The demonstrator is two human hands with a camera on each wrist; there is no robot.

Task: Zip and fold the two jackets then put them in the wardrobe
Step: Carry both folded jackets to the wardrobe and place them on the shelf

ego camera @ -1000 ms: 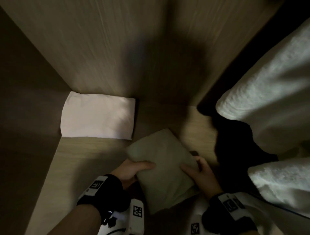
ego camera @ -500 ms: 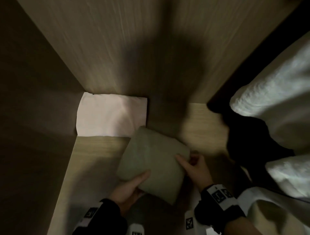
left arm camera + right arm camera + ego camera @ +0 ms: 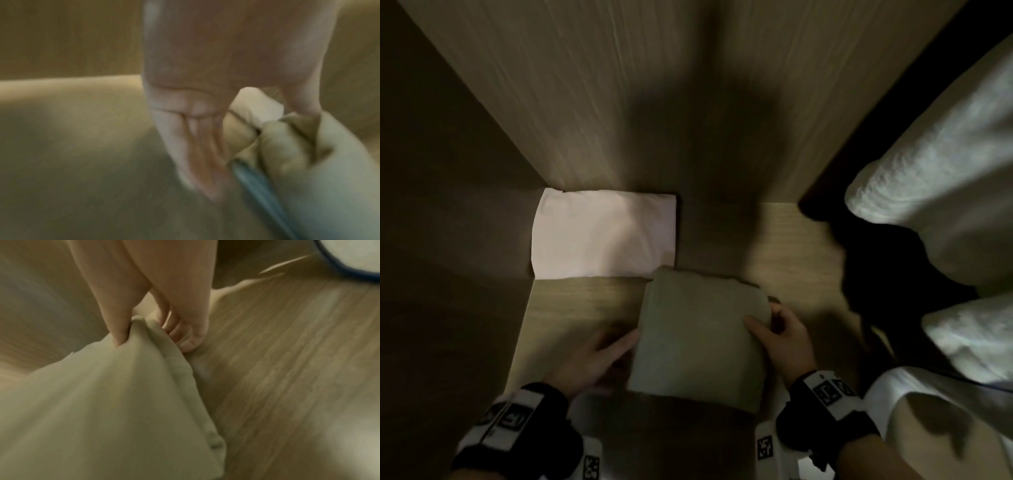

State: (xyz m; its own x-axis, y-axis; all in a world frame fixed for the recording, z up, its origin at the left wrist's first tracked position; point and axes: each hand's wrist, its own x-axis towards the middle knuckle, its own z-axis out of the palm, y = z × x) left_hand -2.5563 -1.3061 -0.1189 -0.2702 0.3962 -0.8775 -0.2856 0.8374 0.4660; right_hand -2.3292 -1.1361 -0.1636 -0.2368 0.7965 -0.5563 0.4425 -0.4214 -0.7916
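A folded olive-green jacket [image 3: 698,339] lies flat on the wooden wardrobe shelf [image 3: 578,308]. Its far corner reaches a folded pale pink jacket [image 3: 602,236] in the back left corner. My right hand [image 3: 767,325] pinches the green jacket's right edge, thumb on top and fingers underneath, as the right wrist view shows with the right hand [image 3: 148,337] on the green jacket [image 3: 92,402]. My left hand [image 3: 619,349] lies at the jacket's left edge. In the left wrist view its fingers [image 3: 195,154] are straight and blurred beside the folded layers of the green jacket [image 3: 287,146].
White fluffy garments [image 3: 945,164] hang close on the right, with a dark garment [image 3: 876,267] beneath them. The wardrobe's back panel [image 3: 619,102] and left side wall [image 3: 448,240] close in the shelf. Bare shelf shows to the right of the pink jacket.
The green jacket has gone deeper into the wardrobe and down flat onto the shelf, up against the pink one. My left thumb has come off its top and the fingers have straightened.
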